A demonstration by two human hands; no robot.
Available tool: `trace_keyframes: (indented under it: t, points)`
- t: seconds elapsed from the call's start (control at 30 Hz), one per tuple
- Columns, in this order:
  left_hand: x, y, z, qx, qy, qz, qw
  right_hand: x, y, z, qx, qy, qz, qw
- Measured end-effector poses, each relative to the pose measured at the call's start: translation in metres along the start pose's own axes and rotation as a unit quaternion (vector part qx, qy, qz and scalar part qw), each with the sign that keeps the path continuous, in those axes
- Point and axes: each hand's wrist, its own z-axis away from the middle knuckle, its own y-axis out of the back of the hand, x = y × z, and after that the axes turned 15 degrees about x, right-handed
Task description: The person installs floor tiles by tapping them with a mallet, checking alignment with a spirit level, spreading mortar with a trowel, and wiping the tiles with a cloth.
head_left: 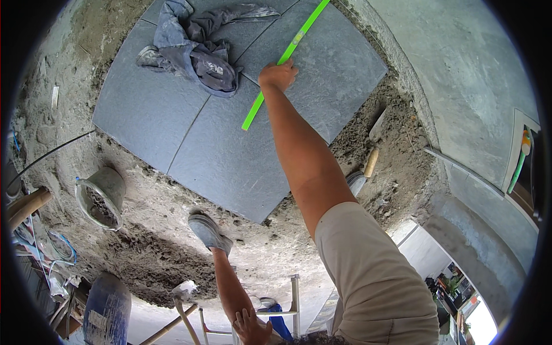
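Note:
My right hand (278,76) is closed round a long bright green spirit level (311,21), which lies slantwise across large dark grey tiles (213,172). One of its vials shows beyond the hand. A crumpled grey-blue garment (210,66) lies on the tiles to the left of that hand. At the lower edge my left hand (251,329) rests with its fingers apart on my bent left leg, partly cut off by the frame. A trowel (372,161) with a wooden handle lies on the mortar right of the tiles.
A bucket (112,192) with mortar in it tilts at the left. My grey shoe (208,231) stands on rough ground just before the tiles' near edge. Farther down left are a blue barrel (107,310) and tangled hoses (60,247). A grey wall (460,63) rises on the right.

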Motion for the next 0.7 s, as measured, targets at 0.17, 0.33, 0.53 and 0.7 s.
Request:
trace_keyframes:
  t: [0.17, 0.33, 0.53, 0.7]
  points:
    - [0.015, 0.012, -0.01, -0.019, 0.025, -0.023, 0.999, -0.002, -0.009, -0.006, -0.009, 0.012, 0.005, 1.0]
    - [0.009, 0.026, -0.016, -0.048, -0.004, -0.017, 0.999, -0.007, -0.019, 0.002, -0.018, 0.062, -0.019, 0.998]
    - [0.007, 0.014, -0.014, -0.006, 0.002, 0.052, 0.999, -0.022, -0.024, 0.009, -0.027, 0.075, -0.018, 0.997]
    - [0.005, -0.006, -0.01, 0.158, 0.094, 0.302, 0.935, -0.033, -0.034, 0.01, -0.012, 0.065, -0.018, 0.998]
